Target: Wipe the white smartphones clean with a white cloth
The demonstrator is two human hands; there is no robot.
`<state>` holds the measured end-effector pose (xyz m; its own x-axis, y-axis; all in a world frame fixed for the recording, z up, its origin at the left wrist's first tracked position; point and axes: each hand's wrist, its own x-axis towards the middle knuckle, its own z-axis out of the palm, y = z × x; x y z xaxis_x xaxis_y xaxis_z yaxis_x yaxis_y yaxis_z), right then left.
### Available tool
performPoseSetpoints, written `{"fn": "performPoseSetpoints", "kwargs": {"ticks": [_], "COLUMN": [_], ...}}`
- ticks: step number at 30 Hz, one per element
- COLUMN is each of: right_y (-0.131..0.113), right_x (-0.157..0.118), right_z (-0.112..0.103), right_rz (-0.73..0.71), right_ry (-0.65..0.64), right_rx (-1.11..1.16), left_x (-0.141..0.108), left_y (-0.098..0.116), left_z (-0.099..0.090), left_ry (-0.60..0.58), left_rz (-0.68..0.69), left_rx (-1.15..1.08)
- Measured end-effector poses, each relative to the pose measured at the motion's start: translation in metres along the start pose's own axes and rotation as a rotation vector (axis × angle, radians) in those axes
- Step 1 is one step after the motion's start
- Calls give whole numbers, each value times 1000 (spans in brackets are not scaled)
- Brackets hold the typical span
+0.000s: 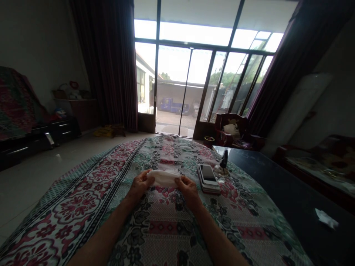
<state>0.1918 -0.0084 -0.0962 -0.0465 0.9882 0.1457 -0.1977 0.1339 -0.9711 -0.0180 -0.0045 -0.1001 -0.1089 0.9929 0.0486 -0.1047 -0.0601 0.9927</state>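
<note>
Between my two hands a folded white cloth (164, 178) is stretched out sideways, just above the patterned tablecloth (166, 225). My left hand (141, 183) pinches its left end between thumb and fingers. The right end is pinched the same way by my right hand (188, 188). Right of my right hand lies a smartphone (208, 174), screen up, on a small flat stack (210, 189) whose items I cannot make out. Beside it stands a clear spray bottle (221, 173) with a black top.
A dark table (266, 184) adjoins on the right, with a crumpled white tissue (327, 218) on it. A wooden chair (233, 127) stands beyond. Glass doors (177, 92) between dark curtains (111, 66) face a yard. At the left is a low black cabinet (61, 129).
</note>
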Motion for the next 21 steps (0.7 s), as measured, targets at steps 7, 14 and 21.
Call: {"fn": "performPoseSetpoints", "kwargs": {"ticks": [7,14,21], "right_y": [2,4,4], "right_x": [0,3,6], "right_z": [1,-1,-5], "right_rz": [41,57,-72], "right_ry": [24,46,223], "right_rx": [79,39,-300], "left_x": [-6,-4,-1], "left_y": [8,5,-3], "left_z": [4,7,6], "left_ry": [-4,-5,-5], "left_rz": [-65,-55,-29], "left_rx": [-108,-109,50]}}
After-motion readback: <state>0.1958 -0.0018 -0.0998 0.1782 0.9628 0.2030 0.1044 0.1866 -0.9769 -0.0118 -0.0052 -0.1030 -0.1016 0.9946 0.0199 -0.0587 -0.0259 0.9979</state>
